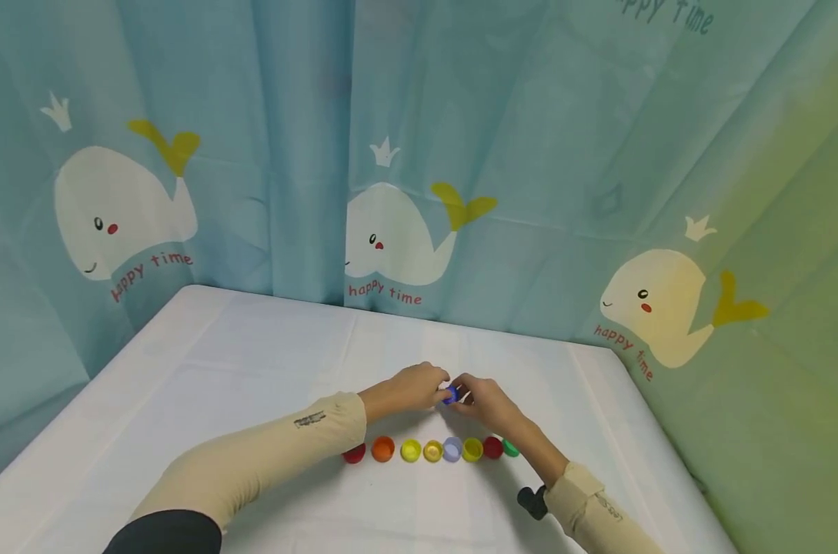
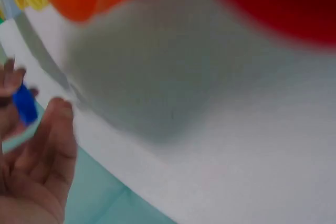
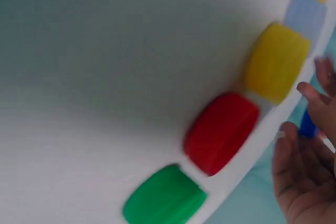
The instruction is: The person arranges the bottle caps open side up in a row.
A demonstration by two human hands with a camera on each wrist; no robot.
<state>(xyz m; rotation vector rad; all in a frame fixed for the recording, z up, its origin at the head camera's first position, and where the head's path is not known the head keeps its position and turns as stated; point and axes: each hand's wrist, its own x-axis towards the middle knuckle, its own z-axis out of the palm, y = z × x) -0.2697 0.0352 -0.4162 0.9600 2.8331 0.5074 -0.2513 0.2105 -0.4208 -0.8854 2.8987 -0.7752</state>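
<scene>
A small blue cup (image 1: pixel 450 395) is held up between the two hands over the far middle of the white table. My left hand (image 1: pixel 413 386) comes in from the left, its thumb and fingers at the cup's left side. From the right, my right hand (image 1: pixel 488 402) meets the cup with curled fingers at its other edge. In the left wrist view the blue cup (image 2: pixel 24 104) shows beside the right hand's fingers. The right wrist view shows the cup (image 3: pixel 307 124) partly hidden by fingers.
Nearer than the hands runs a row of small round cups: red, orange (image 1: pixel 383 448), yellow (image 1: pixel 411 451), lilac (image 1: pixel 452 449), a second red cup (image 1: pixel 492 448) and green (image 1: pixel 511 448) among them. A black object (image 1: pixel 532 502) sits by the right cuff. A whale-printed curtain (image 1: pixel 308 154) hangs behind.
</scene>
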